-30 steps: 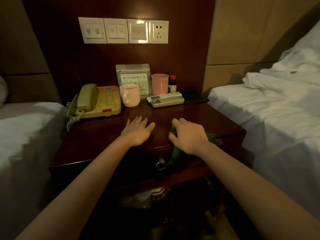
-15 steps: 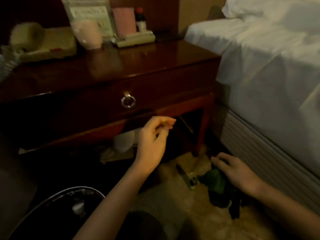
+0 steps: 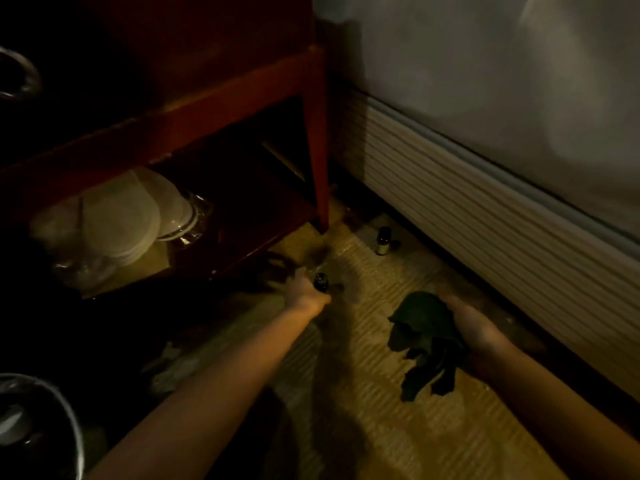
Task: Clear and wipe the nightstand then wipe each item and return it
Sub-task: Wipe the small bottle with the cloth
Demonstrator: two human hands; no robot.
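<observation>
Head view only: I'm crouched low, looking at the floor by the nightstand's [image 3: 317,140] front right leg. My left hand [image 3: 304,289] is at abt 12 o'clock from my left forearm, down on the carpet [image 3: 381,410], fingers curled round a small dark bottle [image 3: 320,282] w/ its cap poking up out of my grip. My right hand [image 3: 474,323] is at 3 o'clock from the left one, well apart, gripping the bunched green cloth [image 3: 424,327], whose loose end hangs toward 6 o'clock. A second small bottle [image 3: 383,240] stands on the floor at abt 1 o'clock from my left hand, just beside the bed base [image 3: 485,216]. Lower shelf of the stand holds a stack of white plates [image 3: 124,216] in plastic wrap; a bin [image 3: 74,427] sits at 8 o'clock. Step, as I judge it: wiping items one by one. Next: bring bottle & cloth together, rub it over, then lift it back to the top, which is out of frame. Keep it upright; dim light, so watch the other bottle.
</observation>
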